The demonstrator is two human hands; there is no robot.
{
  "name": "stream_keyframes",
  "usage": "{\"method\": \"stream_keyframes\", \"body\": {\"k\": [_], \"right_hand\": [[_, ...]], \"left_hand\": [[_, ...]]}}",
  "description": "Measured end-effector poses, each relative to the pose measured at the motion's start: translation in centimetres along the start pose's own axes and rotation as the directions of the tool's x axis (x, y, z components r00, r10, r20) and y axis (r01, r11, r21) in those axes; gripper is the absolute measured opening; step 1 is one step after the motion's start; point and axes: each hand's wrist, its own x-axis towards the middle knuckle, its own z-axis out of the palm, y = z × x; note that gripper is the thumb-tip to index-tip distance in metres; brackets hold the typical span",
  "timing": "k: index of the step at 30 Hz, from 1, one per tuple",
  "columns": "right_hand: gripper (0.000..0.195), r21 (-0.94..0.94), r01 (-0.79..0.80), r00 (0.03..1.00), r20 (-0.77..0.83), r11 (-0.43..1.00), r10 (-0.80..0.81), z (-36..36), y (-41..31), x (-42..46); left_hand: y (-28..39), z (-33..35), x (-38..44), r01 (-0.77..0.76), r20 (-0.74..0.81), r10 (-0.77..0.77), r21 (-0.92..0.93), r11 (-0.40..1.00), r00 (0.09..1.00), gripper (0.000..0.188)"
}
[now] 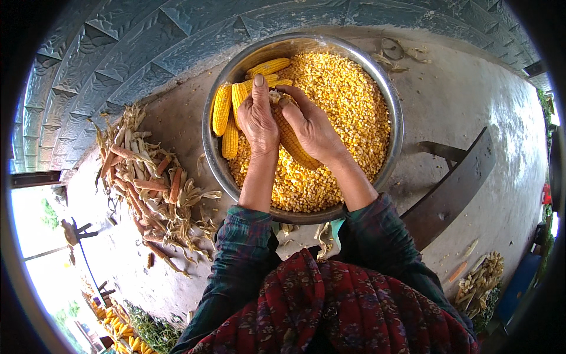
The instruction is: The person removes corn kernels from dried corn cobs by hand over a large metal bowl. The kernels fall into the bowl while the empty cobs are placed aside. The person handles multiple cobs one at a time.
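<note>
A wide steel basin (395, 110) stands in front of me, filled with loose yellow corn kernels (345, 88). Over its middle, both hands are closed around one ear of corn (295, 144), which slants down to the right. My left hand (258, 121) grips near its upper end, thumb pointing up. Lower along the same ear lies my right hand (316, 126), with its thumb and fingers at the pale, partly bared tip (275, 96). Several whole ears (222, 110) rest on the kernels along the basin's left side. The fingers partly hide the held ear.
Left of the basin, bare cobs and dry husks (177, 190) form a heap on the concrete floor. A dark wooden bench (455, 190) stands to the right. Beyond the basin runs a tiled wall (212, 35). More husks (482, 278) lie at lower right.
</note>
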Motion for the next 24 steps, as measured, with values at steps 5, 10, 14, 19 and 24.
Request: {"method": "stream_keyframes", "body": {"k": [5,10,14,19,24], "right_hand": [[0.040,0.098,-0.138,0.979,-0.139,0.986,0.151,-0.1,2.2,1.0],[0.055,0.318,-0.094,0.977,-0.155,0.943,0.150,-0.6,0.5,0.5],[0.065,0.286,-0.199,0.951,-0.175,0.937,0.255,-1.9,-0.6,0.5],[0.068,0.202,-0.055,0.966,-0.235,0.978,0.103,-0.5,1.1,1.3],[0.059,0.130,-0.066,0.971,-0.220,0.989,0.094,0.2,0.8,0.9]], "left_hand": [[0.4,1.7,-1.7,-0.168,-0.037,0.199,0.400,0.901,0.979,0.060],[1.7,0.3,-1.1,-0.032,0.320,-0.012,0.131,0.991,0.947,0.048],[2.8,0.3,-1.8,-0.008,0.502,-0.026,0.065,0.998,0.864,0.045],[1.7,1.1,-2.4,-0.058,0.359,0.055,-0.002,0.998,0.932,0.033],[0.9,0.9,-1.7,0.062,0.270,-0.041,-0.068,0.996,0.962,0.030]]}}
